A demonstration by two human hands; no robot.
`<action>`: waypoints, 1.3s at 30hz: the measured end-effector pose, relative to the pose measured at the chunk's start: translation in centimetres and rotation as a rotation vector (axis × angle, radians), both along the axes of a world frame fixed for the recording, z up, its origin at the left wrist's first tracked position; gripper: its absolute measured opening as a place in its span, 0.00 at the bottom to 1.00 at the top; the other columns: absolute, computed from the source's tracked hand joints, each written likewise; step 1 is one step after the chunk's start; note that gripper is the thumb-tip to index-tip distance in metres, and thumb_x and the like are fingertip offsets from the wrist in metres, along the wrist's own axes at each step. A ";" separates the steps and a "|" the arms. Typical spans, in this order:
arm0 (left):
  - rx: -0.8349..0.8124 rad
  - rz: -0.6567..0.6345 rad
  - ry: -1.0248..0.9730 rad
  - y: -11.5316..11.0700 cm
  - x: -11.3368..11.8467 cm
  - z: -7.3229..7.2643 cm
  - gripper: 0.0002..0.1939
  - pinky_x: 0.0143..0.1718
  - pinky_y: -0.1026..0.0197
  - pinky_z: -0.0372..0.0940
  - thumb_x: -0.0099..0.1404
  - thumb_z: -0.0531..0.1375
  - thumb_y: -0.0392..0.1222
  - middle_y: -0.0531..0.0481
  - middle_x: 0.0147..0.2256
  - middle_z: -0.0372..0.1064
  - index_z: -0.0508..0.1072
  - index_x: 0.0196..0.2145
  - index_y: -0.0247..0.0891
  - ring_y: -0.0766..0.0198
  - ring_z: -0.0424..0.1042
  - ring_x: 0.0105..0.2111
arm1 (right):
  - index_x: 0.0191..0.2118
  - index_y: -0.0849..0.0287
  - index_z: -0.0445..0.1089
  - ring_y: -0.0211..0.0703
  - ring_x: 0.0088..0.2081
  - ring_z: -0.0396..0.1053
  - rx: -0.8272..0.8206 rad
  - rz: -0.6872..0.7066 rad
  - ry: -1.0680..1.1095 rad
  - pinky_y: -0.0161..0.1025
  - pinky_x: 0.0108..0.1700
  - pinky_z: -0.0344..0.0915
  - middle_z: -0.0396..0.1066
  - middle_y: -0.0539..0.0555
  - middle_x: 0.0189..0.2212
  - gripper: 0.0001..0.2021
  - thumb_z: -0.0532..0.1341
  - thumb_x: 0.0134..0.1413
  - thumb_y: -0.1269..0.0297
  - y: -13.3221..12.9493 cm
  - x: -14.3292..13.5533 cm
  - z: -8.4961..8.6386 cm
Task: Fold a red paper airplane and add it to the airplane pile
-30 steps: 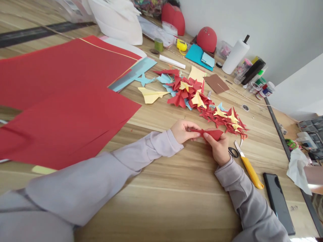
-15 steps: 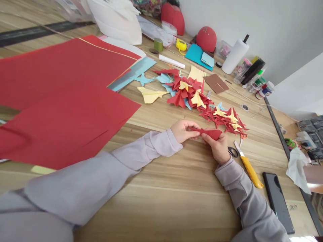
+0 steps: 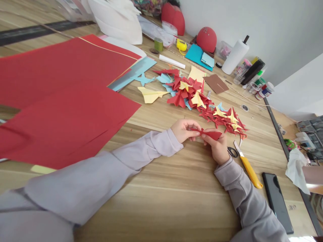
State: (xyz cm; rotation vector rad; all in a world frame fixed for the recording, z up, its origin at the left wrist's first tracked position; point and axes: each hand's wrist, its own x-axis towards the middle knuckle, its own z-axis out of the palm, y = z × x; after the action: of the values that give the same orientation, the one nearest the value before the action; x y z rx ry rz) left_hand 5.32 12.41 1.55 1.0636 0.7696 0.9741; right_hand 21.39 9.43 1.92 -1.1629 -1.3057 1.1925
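Note:
Between my two hands is a small piece of folded red paper, held just above the wooden table. My left hand pinches its narrow left end between thumb and fingers. The wider right part is gripped by my right hand, thumb on top; the fingers beneath are partly hidden. Beyond my hands lies a heap of small folded paper planes, mostly red with some yellow and light blue. A larger yellow paper plane rests at the heap's left.
Large red paper sheets cover the left side. Right of my right hand lie black-handled scissors, a yellow utility knife with its blade out, and a black phone. Bottles, a tape measure and a white bag stand along the back.
Almost nothing differs. Both hands keep hold of the red paper in the same spot, with only a very slight shift of the fingers.

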 end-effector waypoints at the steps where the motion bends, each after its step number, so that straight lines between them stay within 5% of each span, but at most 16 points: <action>1: -0.003 -0.005 0.003 0.1 0.0 -0.1 0.09 0.18 0.69 0.63 0.44 0.68 0.34 0.55 0.15 0.67 0.73 0.25 0.33 0.71 0.66 0.15 | 0.28 0.56 0.75 0.33 0.18 0.62 0.004 -0.006 0.013 0.33 0.21 0.61 0.72 0.46 0.21 0.05 0.69 0.41 0.64 0.0 0.0 0.0; 9: -0.034 -0.036 -0.023 0.5 -0.3 -0.1 0.10 0.15 0.68 0.62 0.41 0.69 0.35 0.53 0.14 0.68 0.72 0.20 0.32 0.69 0.66 0.14 | 0.31 0.54 0.77 0.34 0.21 0.67 0.014 0.019 0.000 0.34 0.24 0.66 0.76 0.49 0.27 0.07 0.69 0.41 0.63 0.1 0.0 -0.2; 17: 0.022 -0.003 -0.018 0.0 0.2 -0.2 0.10 0.18 0.70 0.64 0.43 0.69 0.30 0.55 0.16 0.68 0.73 0.25 0.31 0.71 0.68 0.16 | 0.25 0.54 0.76 0.34 0.19 0.66 -0.015 -0.051 0.017 0.33 0.23 0.64 0.72 0.46 0.19 0.04 0.70 0.37 0.66 0.2 0.1 -0.2; 26: -0.028 -0.058 -0.031 0.3 -0.2 -0.1 0.08 0.17 0.68 0.63 0.44 0.69 0.33 0.52 0.14 0.68 0.74 0.23 0.30 0.69 0.67 0.14 | 0.24 0.53 0.77 0.32 0.20 0.66 0.046 -0.027 0.086 0.31 0.22 0.64 0.74 0.46 0.23 0.05 0.70 0.37 0.71 0.2 0.1 -0.4; 39: -0.069 -0.007 -0.068 0.3 -0.3 0.2 0.12 0.16 0.67 0.63 0.42 0.69 0.32 0.53 0.15 0.69 0.71 0.24 0.31 0.67 0.68 0.14 | 0.31 0.54 0.77 0.35 0.23 0.68 0.010 -0.052 0.023 0.34 0.26 0.67 0.75 0.49 0.27 0.09 0.71 0.39 0.62 0.2 0.2 -0.4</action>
State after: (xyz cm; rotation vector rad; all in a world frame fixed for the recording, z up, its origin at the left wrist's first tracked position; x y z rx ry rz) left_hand 5.07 12.75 1.77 0.9680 0.7381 0.9662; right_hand 21.62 9.60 1.50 -1.1657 -1.2564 1.1570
